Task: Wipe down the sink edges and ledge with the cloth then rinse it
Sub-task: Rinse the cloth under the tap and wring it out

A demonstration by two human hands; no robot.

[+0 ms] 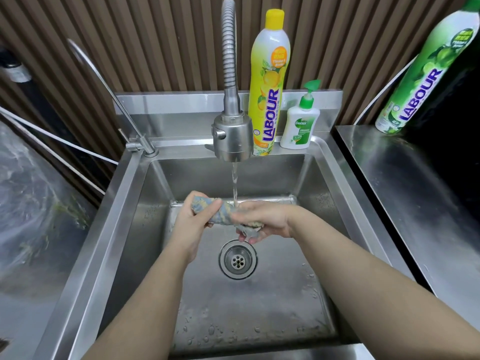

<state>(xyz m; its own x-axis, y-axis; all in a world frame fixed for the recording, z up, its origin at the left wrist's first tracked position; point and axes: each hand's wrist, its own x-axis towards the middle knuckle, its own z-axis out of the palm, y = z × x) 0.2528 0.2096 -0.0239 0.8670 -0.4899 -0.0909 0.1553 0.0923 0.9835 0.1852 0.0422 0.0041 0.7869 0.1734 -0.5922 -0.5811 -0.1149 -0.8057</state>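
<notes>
— Where was the cloth at that moment?

— The twisted blue-and-yellow cloth (222,213) was held over the basin of the square stainless-steel sink (124,198), near the middle of the view. The round metal drain (238,259) lay at six o'clock from it, lower in the basin.

— And how did the hands hold it?

— The left hand (193,219) was at the nine o'clock end of the cloth, with its fingers wrapped around it. The right hand (262,220) gripped the three o'clock end with curled fingers, and a loose wet corner hung down under these fingers. Between the two hands the cloth looked wrung like a rope.

— Was the water running?

— Yes. A thin stream of water (235,183) fell from the steel spray faucet head (232,136) at twelve o'clock and landed on the cloth, just beside the right hand. Drops lay on the basin floor toward five o'clock.

— What stood around the sink?

— On the steel back ledge (181,123), at one o'clock from the faucet head, stood a tall yellow dish-soap bottle (268,81). A white pump bottle with a green top (298,126) stood just beside it, at its three o'clock. A tall green dish-soap bottle (426,71) stood on the steel counter at two o'clock, well apart from the sink. A thin curved steel tap (104,87) rose from the rim at ten o'clock.
</notes>
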